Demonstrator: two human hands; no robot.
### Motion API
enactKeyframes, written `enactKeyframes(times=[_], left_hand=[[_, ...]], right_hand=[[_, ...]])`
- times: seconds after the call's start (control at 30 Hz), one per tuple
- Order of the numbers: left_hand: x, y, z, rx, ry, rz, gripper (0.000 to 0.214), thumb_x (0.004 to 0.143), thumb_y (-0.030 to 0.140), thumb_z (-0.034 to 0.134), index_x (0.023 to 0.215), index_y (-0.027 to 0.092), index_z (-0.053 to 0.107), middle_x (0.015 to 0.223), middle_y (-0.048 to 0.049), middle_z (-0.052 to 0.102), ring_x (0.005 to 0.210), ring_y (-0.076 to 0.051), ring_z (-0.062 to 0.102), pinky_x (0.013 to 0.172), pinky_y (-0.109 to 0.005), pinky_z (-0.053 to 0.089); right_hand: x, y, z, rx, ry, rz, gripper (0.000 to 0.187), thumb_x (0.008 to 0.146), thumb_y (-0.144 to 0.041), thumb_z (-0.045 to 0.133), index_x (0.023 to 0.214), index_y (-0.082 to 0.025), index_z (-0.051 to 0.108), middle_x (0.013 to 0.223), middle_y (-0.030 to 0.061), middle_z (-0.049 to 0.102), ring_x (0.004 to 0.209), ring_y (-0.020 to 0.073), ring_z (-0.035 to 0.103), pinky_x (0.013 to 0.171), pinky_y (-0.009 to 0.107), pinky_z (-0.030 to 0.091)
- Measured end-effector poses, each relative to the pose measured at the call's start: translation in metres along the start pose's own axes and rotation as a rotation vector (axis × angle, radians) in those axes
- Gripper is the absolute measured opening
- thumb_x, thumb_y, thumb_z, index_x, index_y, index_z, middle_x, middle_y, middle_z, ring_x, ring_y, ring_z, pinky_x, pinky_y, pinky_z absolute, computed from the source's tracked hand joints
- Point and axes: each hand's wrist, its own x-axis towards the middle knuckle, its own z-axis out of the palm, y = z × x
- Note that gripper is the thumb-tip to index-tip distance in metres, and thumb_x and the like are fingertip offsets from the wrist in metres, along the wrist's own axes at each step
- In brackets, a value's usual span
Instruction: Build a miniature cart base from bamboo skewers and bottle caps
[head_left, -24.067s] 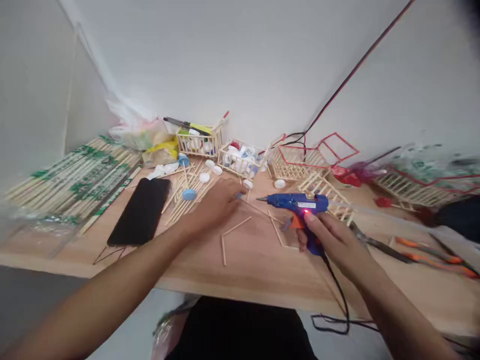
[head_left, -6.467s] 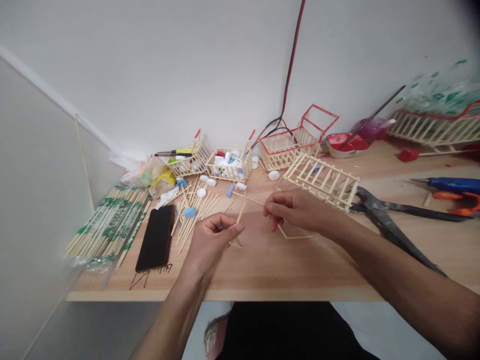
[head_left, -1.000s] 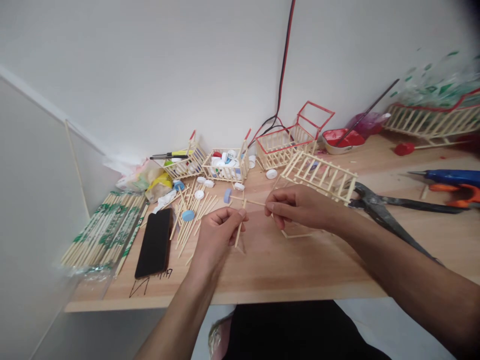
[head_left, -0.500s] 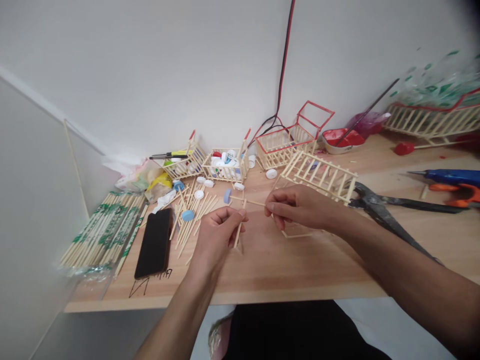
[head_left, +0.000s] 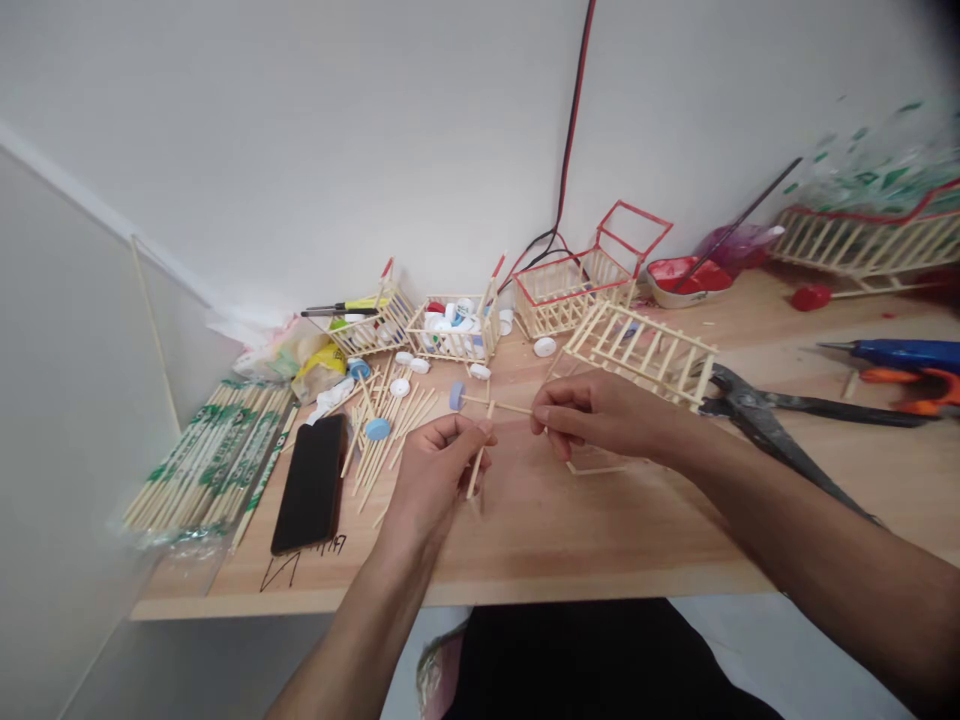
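Note:
My left hand [head_left: 448, 455] is closed, pinching a short wooden stick [head_left: 475, 472] between thumb and fingers. My right hand [head_left: 574, 415], also closed, grips the right end of a thin stick [head_left: 506, 405] that runs leftward to a lavender bottle cap [head_left: 457, 396]. The two sticks cross just above my left fingertips; whether they are joined I cannot tell. Behind my right hand and partly hidden by it is a slatted stick basket [head_left: 645, 350]. Left of my left hand lie a blue bottle cap [head_left: 377, 429] and loose sticks [head_left: 397, 440].
A phone [head_left: 310, 485] and packaged chopsticks [head_left: 214, 455] lie at left. Along the wall stand a basket of caps [head_left: 454, 345] and a red-rimmed cart [head_left: 566, 300], beside a red paint dish [head_left: 690, 283]. Pliers [head_left: 757, 410] and a blue tool [head_left: 900, 352] are at right.
Almost nothing differs. The whole view has shifted very slightly; both hands keep their grips, and the sticks with the lavender cap stay in nearly the same position.

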Motion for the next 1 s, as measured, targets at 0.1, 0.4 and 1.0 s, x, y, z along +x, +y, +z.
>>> enactKeyframes(times=[0.1,0.4,1.0], left_hand=[[-0.0005,-0.0008,-0.0005,0.001,-0.003,-0.006,0.028,0.07,0.037,0.072,0.064,0.013,0.058,0.046,0.0043,0.052,0.033,-0.003,0.038,0.035,-0.016,0.02],[0.0034,-0.0079,-0.0028,-0.018,0.001,-0.007,0.027,0.071,0.036,0.071,0.064,0.013,0.059,0.046,0.0043,0.051,0.034,-0.003,0.037,0.035,-0.015,0.02],[0.007,-0.0092,-0.0027,-0.022,-0.004,-0.01,0.025,0.07,0.035,0.072,0.064,0.013,0.061,0.046,0.0042,0.051,0.033,-0.003,0.038,0.034,-0.016,0.018]], right_hand=[[0.0005,-0.0005,0.0005,0.014,-0.009,-0.006,0.019,0.085,-0.029,0.048,0.08,-0.018,0.062,0.058,-0.0008,0.064,0.05,0.0094,0.046,0.049,0.022,0.033],[0.0029,0.0006,0.0005,-0.004,-0.013,0.012,0.021,0.084,-0.032,0.048,0.079,-0.017,0.063,0.058,0.0002,0.064,0.051,0.01,0.047,0.05,0.023,0.034],[0.0046,0.0035,0.0004,0.056,-0.04,0.026,0.018,0.082,-0.029,0.049,0.078,-0.017,0.061,0.057,0.0002,0.064,0.051,0.0103,0.047,0.051,0.023,0.033]])
